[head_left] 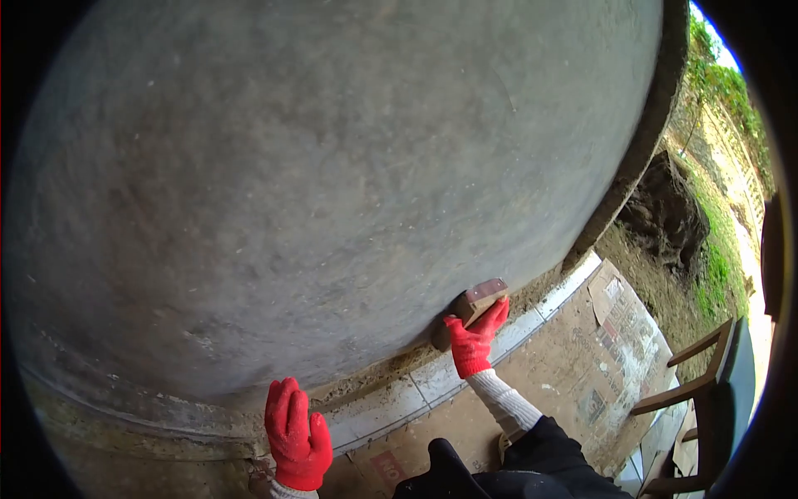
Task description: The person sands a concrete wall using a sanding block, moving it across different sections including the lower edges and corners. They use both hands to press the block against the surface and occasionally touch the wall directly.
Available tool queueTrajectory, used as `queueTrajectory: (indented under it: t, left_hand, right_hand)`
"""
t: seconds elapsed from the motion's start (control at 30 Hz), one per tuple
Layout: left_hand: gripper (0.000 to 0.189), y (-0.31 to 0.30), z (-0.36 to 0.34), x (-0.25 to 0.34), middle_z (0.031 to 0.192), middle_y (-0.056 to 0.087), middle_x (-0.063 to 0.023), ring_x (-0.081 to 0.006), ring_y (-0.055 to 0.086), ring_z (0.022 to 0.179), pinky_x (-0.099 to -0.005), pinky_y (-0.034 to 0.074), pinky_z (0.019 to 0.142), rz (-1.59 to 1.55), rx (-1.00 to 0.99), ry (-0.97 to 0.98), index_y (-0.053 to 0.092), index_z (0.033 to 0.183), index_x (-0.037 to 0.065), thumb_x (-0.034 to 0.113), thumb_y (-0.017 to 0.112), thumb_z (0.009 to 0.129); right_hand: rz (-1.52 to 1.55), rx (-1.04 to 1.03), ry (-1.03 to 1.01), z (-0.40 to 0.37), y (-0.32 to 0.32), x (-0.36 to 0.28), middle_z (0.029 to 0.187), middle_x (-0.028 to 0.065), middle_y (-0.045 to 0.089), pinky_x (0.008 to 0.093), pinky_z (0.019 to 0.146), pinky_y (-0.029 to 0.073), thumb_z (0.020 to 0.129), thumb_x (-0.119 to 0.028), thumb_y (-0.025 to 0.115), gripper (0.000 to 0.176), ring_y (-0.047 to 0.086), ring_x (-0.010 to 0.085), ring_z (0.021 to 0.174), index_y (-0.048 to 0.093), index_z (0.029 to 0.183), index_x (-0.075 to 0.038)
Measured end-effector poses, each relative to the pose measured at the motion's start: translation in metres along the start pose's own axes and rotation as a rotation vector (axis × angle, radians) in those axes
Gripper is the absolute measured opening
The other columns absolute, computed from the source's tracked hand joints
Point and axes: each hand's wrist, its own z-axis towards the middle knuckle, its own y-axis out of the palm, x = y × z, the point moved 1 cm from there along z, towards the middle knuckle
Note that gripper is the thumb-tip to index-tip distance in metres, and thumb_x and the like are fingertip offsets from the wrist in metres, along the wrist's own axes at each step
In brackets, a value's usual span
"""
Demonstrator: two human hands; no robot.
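My right hand [474, 339], in a red glove, is closed around a sanding block [485, 292], a wooden block with a reddish-brown sheet fixed on it by small tacks. The block is at the foot of the grey plastered wall [349, 183]; whether its lower face touches the wall is hard to tell. My left hand [297, 437], also red-gloved, is raised near the wall's base at lower left. Its fingers are stretched out and nothing is in it.
White tiles [432, 381] edge the wall's foot, with loose dirt along the joint. Flattened cardboard [573, 366] covers the floor. A wooden chair [715, 399] stands at the right, near a dark stump-like mass [665, 212] and grass [719, 266].
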Motion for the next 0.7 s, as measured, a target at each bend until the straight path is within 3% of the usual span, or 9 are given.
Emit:
queueTrajectory:
  t: [0.17,0.2,0.27,0.33,0.4,0.5,0.6,0.7]
  left_hand:
    - [0.039,0.001,-0.003,0.004,0.129,0.048,-0.02,-0.0429,0.045,0.12,-0.0504,0.037,0.1,-0.035,-0.018,-0.02,0.051,0.119,-0.003,0.004,0.055,0.081]
    - [0.039,0.004,-0.002,0.004,0.129,0.048,-0.02,-0.0429,0.045,0.12,-0.0504,0.037,0.1,-0.036,-0.016,-0.017,0.051,0.119,-0.003,0.004,0.055,0.081]
    - [0.04,0.008,-0.002,0.005,0.129,0.049,-0.019,-0.0417,0.045,0.119,-0.0497,0.038,0.1,-0.04,-0.013,-0.038,0.051,0.12,-0.002,0.005,0.055,0.081]
    - [0.04,0.012,0.002,0.008,0.129,0.049,-0.0189,-0.0412,0.046,0.119,-0.0492,0.038,0.1,-0.066,0.008,-0.032,0.051,0.12,-0.002,0.004,0.056,0.081]
    - [0.04,0.019,0.006,0.009,0.129,0.049,-0.0187,-0.0408,0.046,0.119,-0.0487,0.038,0.1,-0.079,0.027,-0.031,0.051,0.12,-0.002,0.004,0.056,0.08]
    - [0.041,0.021,0.005,0.015,0.127,0.05,-0.0185,-0.0403,0.047,0.118,-0.0476,0.038,0.1,-0.134,0.018,0.016,0.052,0.118,-0.001,0.0,0.058,0.078]
    - [0.041,0.02,0.005,0.014,0.128,0.049,-0.0185,-0.0399,0.047,0.118,-0.0476,0.038,0.1,-0.145,0.01,0.032,0.052,0.119,-0.002,0.001,0.057,0.079]
    - [0.041,0.018,0.005,0.014,0.127,0.05,-0.0187,-0.0394,0.047,0.118,-0.0476,0.039,0.1,-0.143,0.057,-0.039,0.052,0.12,-0.002,0.001,0.057,0.079]
  right_hand:
    - [0.033,0.027,-0.076,0.037,-0.016,-0.086,0.147,0.0213,0.014,0.0395,0.107,0.027,0.057,-0.019,0.079,0.116,0.023,0.0379,0.135,0.008,0.148,-0.009]
    - [0.034,0.031,-0.078,0.035,-0.014,-0.081,0.147,0.0213,0.014,0.0395,0.107,0.027,0.057,-0.019,0.079,0.116,0.023,0.0379,0.135,0.008,0.148,-0.009]
    - [-0.02,0.005,-0.178,0.018,-0.007,-0.058,0.147,0.0251,0.01,0.049,0.103,0.032,0.052,-0.034,0.088,0.131,0.025,0.0443,0.132,0.001,0.149,-0.02]
    - [-0.016,-0.053,-0.312,-0.006,0.0,-0.028,0.146,0.0275,0.008,0.0514,0.1,0.033,0.054,-0.04,0.087,0.132,0.025,0.047,0.13,-0.003,0.149,-0.023]
    - [-0.012,-0.126,-0.236,-0.009,-0.008,-0.041,0.145,0.0281,0.009,0.0517,0.1,0.033,0.055,-0.044,0.087,0.131,0.025,0.0472,0.13,-0.002,0.149,-0.023]
    - [-0.008,-0.035,-0.422,0.017,-0.012,-0.092,0.144,0.0295,0.009,0.0532,0.097,0.035,0.055,-0.053,0.084,0.127,0.028,0.0485,0.128,0.004,0.149,-0.022]
    - [-0.068,0.007,-0.476,0.02,-0.008,-0.109,0.144,0.0304,0.01,0.0542,0.096,0.036,0.053,-0.049,0.086,0.128,0.031,0.0497,0.126,0.005,0.149,-0.023]
    - [-0.027,-0.101,-0.426,-0.023,0.003,-0.055,0.144,0.0302,0.012,0.0537,0.096,0.037,0.055,-0.047,0.087,0.131,0.031,0.051,0.125,-0.003,0.148,-0.026]
